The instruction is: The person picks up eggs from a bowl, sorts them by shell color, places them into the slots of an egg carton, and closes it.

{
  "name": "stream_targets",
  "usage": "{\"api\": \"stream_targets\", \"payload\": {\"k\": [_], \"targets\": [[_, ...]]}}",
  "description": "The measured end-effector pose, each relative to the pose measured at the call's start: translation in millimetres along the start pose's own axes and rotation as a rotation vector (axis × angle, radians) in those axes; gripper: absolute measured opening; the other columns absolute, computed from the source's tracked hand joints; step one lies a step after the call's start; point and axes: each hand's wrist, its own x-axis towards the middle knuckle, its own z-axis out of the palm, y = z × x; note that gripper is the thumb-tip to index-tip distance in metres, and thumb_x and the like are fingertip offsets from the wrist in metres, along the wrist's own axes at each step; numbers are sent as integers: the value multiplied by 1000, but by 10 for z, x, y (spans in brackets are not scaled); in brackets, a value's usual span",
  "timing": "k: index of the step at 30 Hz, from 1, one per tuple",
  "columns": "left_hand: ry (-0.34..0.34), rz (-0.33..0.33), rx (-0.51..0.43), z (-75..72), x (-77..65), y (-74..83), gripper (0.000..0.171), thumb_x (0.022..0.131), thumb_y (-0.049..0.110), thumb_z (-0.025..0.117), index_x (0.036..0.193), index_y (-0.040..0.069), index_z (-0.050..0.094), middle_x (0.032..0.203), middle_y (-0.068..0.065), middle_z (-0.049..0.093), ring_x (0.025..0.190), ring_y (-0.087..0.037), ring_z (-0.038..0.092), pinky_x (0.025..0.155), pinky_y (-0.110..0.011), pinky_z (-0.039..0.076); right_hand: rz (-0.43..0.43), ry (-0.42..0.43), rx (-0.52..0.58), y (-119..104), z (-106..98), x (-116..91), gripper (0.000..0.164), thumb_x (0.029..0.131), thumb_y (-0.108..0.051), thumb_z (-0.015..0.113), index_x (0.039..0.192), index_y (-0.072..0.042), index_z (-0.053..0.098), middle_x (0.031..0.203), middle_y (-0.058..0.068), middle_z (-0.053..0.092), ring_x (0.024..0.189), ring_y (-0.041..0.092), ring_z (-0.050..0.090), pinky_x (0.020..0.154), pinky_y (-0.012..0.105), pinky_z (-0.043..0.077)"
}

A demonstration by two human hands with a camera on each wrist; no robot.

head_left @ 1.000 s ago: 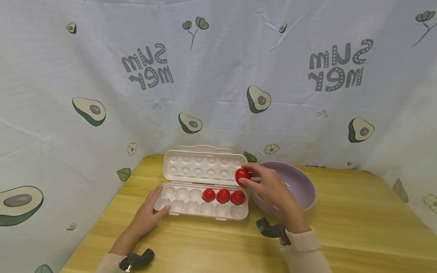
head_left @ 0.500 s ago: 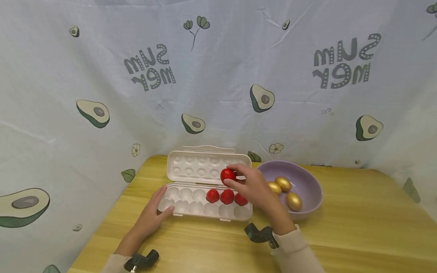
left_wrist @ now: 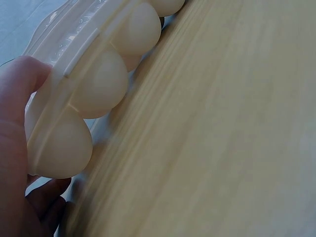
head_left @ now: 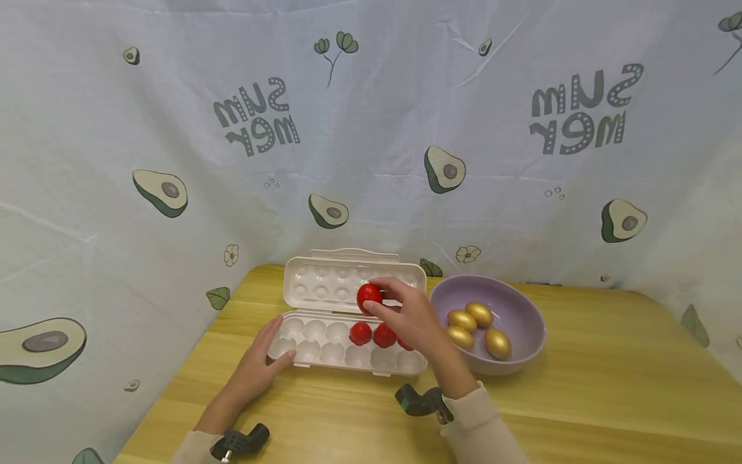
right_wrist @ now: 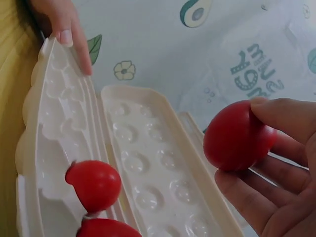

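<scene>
A cream egg carton [head_left: 332,352] lies on the table with its lid [head_left: 321,282] folded back. Gripping its left end is my left hand [head_left: 254,366], thumb over the front rim and fingers round the end in the left wrist view. Between thumb and fingers of my right hand [head_left: 410,317] is a red egg [right_wrist: 238,136], held in the air above the carton, in front of the lid. Three red eggs sit in the right part of the back row; the leftmost red egg [head_left: 361,334] shows fully, and my right hand partly covers the rightmost. The visible front-row cups hold nothing.
To the right of the carton stands a purple bowl [head_left: 529,316] with several gold eggs [head_left: 497,343] in it. A printed cloth [head_left: 371,142] hangs behind the wooden table [head_left: 603,374]. Each wrist wears a dark camera mount [head_left: 418,401].
My right hand has carried the red egg leftward from beside the bowl to above the carton's middle, uncovering the gold eggs. The left hand keeps its hold on the carton.
</scene>
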Motion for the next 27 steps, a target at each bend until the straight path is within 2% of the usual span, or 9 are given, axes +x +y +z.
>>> {"api": "stream_targets", "payload": {"k": [4, 8, 14, 19, 22, 27], "targets": [[3, -1, -1, 2, -8, 9, 79, 90, 37, 64, 152, 5, 26, 154, -19, 28, 139, -41, 28, 109, -63, 23, 79, 27, 123, 21, 105, 33, 41, 85, -21, 75, 123, -12, 64, 112, 3, 68, 105, 21, 65, 89, 36, 54], [6, -2, 2, -5, -12, 22, 79, 90, 36, 64, 152, 4, 26, 154, -19, 29, 139, -42, 29, 109, -63, 24, 115, 95, 197, 42, 224, 66, 41, 86, -24, 74, 123, -11, 64, 115, 4, 67, 108, 22, 64, 93, 39, 52], [4, -3, 2, 5, 0, 14, 79, 90, 36, 64, 152, 4, 26, 154, -20, 29, 139, -42, 29, 109, -62, 24, 178, 217, 229, 59, 387, 72, 41, 86, -23, 75, 123, -10, 64, 115, 3, 67, 107, 21, 64, 91, 35, 52], [0, 1, 5, 23, 5, 4, 80, 91, 37, 64, 152, 4, 26, 154, -20, 28, 139, -42, 28, 109, -63, 23, 182, 306, 358, 105, 543, 59, 41, 85, -20, 75, 123, -8, 64, 116, 7, 67, 107, 25, 65, 91, 33, 52], [-1, 3, 7, 22, 3, 8, 79, 91, 38, 64, 152, 5, 26, 154, -20, 29, 139, -42, 29, 108, -64, 24, 179, 322, 409, 114, 627, 47, 43, 86, -19, 74, 125, -5, 62, 119, 9, 65, 108, 25, 64, 90, 31, 52], [12, 2, 12, 11, -8, 17, 78, 91, 37, 64, 152, 6, 27, 153, -20, 30, 138, -44, 30, 107, -65, 23, 203, 308, 404, 13, 698, 9, 42, 87, -13, 72, 127, -2, 60, 122, 12, 64, 110, 28, 62, 90, 31, 52]]}}
